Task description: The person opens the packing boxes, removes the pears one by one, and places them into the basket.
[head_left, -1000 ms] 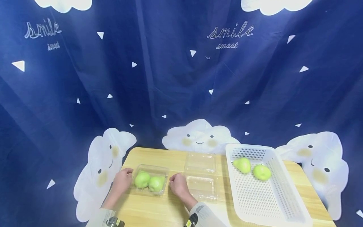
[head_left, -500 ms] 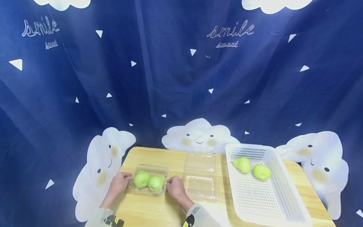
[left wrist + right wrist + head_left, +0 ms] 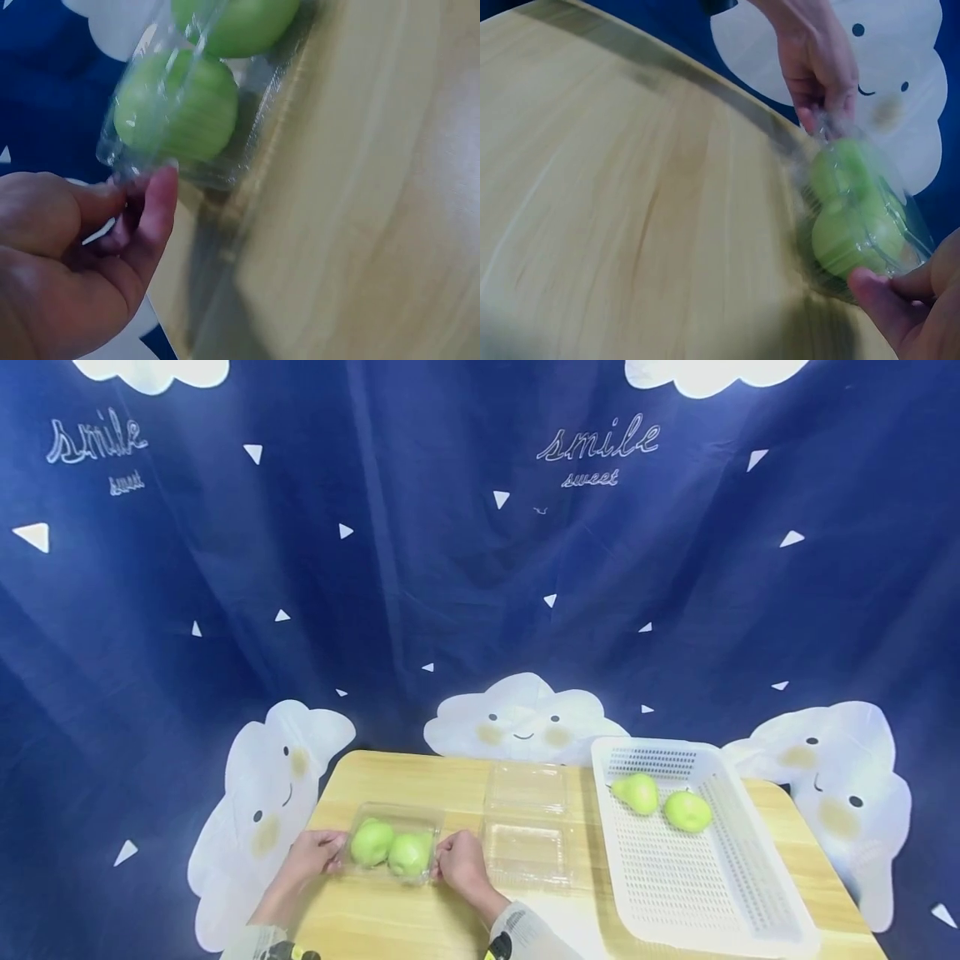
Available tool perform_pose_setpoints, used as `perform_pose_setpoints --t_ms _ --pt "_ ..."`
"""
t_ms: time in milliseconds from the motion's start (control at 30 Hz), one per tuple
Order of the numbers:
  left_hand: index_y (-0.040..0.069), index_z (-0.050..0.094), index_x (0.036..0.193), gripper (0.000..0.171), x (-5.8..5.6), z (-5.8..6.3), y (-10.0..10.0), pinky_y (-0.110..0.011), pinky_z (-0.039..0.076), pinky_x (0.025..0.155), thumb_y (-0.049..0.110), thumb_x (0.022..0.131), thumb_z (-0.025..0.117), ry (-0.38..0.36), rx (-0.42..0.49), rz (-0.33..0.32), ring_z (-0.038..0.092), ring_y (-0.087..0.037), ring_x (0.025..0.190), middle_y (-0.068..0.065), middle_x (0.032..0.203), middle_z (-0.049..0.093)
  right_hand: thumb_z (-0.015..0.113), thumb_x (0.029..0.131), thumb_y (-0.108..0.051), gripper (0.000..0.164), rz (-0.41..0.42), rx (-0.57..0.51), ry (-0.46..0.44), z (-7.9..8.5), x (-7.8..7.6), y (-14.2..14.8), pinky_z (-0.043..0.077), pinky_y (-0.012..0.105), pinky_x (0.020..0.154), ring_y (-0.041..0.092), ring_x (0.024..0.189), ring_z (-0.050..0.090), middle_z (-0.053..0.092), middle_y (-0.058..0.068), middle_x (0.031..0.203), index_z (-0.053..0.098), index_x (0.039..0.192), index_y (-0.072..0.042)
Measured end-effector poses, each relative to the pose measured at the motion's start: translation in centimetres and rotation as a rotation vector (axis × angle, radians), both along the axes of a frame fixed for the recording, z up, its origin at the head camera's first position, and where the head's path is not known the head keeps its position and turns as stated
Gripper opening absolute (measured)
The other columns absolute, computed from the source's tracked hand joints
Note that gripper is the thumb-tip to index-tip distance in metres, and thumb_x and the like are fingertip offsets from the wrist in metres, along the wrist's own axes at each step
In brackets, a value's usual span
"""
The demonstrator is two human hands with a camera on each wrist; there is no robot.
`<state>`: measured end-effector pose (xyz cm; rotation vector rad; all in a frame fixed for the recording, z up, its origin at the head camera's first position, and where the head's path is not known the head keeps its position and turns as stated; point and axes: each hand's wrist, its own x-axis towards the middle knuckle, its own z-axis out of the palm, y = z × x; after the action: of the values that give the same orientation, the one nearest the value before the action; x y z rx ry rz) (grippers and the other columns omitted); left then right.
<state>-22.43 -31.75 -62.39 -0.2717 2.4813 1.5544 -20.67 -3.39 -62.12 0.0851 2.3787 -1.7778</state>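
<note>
Clear rectangular plastic box (image 3: 417, 817) with two round green fruits (image 3: 409, 855): left hand (image 3: 311, 855) and right hand (image 3: 461, 860) pinch opposite ends; only the head view shows the white perforated plastic basket (image 3: 675, 885).

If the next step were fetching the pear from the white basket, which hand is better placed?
Probably the right hand: it is nearer the white basket and the pear, while the left hand is beyond the apple container. Both hands pinch that container, so the right would first need to let go.

Apples (image 3: 408, 855) in box (image 3: 414, 817) (basket (image 3: 678, 889) right)
</note>
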Motion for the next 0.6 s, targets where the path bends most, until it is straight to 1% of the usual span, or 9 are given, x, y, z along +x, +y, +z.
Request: perform_pose_setpoints --t_ms 67,233,300,367,467,600 --pt "-0.019 0.064 0.121 0.028 0.5 -0.3 -0.4 -0.022 0.05 0.054 0.0 0.103 0.055 -0.02 0.041 -0.012 0.054 -0.011 0.055 -0.004 0.063 0.06 0.057 0.087 0.017 0.021 0.014 -0.009 -0.01 0.1 0.4 0.1 0.061 0.029 0.052 0.019 0.052 0.068 0.07 0.013 0.063 0.07 0.075 0.006" --pt "-0.02 0.058 0.129 0.034 1.6 -0.9 -1.1 -0.022 0.054 0.057 0.001 0.102 0.056 -0.032 0.064 -0.111 0.058 -0.011 0.058 -0.002 0.067 0.064 0.055 0.086 0.02 0.023 0.049 -0.008 -0.016 0.4 1.7 0.7 0.063 0.032 0.054 0.018 0.051 0.067 0.069 0.013 0.062 0.068 0.072 0.006" --pt "-0.022 0.057 0.125 0.033 2.1 -1.0 -1.3 -0.022 0.054 0.059 0.0 0.101 0.054 -0.047 0.085 -0.159 0.059 -0.011 0.059 -0.001 0.067 0.063 0.056 0.087 0.019 0.023 0.067 0.001 -0.016 0.6 2.3 0.9 0.063 0.032 0.054 0.018 0.051 0.067 0.069 0.012 0.062 0.069 0.073 0.007" --pt "-0.023 0.058 0.122 0.032 2.6 -1.2 -1.5 -0.022 0.055 0.06 0.0 0.101 0.054 -0.051 0.11 -0.195 0.059 -0.01 0.06 0.0 0.068 0.063 0.056 0.088 0.019 0.022 0.093 0.007 -0.014 0.8 2.7 1.3 0.063 0.031 0.055 0.018 0.052 0.067 0.069 0.012 0.063 0.069 0.075 0.007" --pt "-0.021 0.06 0.118 0.03 3.4 -1.4 -1.4 -0.021 0.055 0.06 0.002 0.1 0.056 -0.079 0.168 -0.226 0.06 -0.008 0.062 0.002 0.071 0.064 0.057 0.087 0.02 0.021 0.14 0.018 0.003 1.2 3.4 2.1 0.063 0.031 0.055 0.02 0.053 0.068 0.068 0.012 0.064 0.07 0.077 0.008" --pt "-0.023 0.059 0.12 0.034 4.2 -1.4 -0.8 -0.02 0.057 0.061 0.002 0.098 0.059 -0.104 0.248 -0.277 0.063 -0.006 0.065 0.001 0.077 0.066 0.059 0.088 0.019 0.016 0.203 0.04 0.024 1.6 4.0 3.6 0.063 0.031 0.053 0.023 0.053 0.069 0.068 0.014 0.064 0.07 0.079 0.011"
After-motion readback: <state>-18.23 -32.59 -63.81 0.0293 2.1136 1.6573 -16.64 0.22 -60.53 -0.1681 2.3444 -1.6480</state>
